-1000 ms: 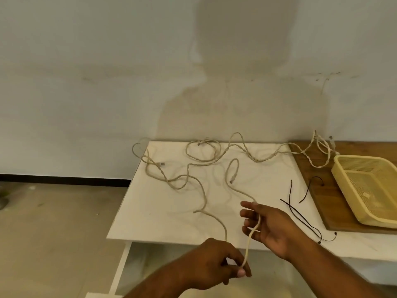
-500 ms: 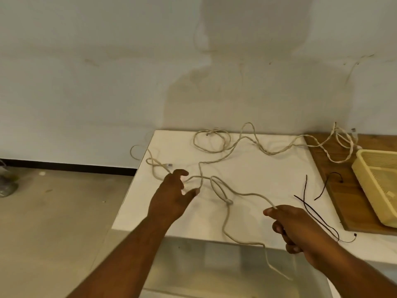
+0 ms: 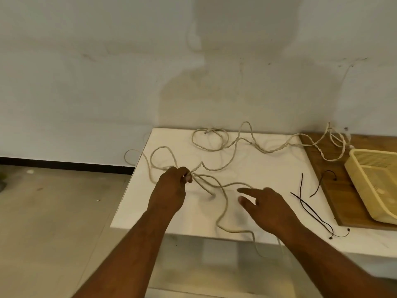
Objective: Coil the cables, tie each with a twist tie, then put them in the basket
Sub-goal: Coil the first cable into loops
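Beige cable (image 3: 266,151): uncoiled, sprawled in loose loops over the white desk (image 3: 268,168), left of the basket (image 3: 365,179). Its far run crosses onto the wooden board (image 3: 322,160) and ends in a small tangle just behind the basket. One loop overhangs the desk edge farthest from the basket; one end dangles off the front edge.

Left hand (image 3: 171,190): grip narrow, thumb and fingertips pinching a bunch of cable strands, well left of the basket.

Right hand (image 3: 268,205): between left hand and basket, grip wide, fingers spread and straight. A strand runs beneath it; contact cannot be told.

Black twist ties (image 3: 309,209): loose, between right hand and basket, one partly on the board.

Basket: yellow plastic, on the board, partly out of frame.
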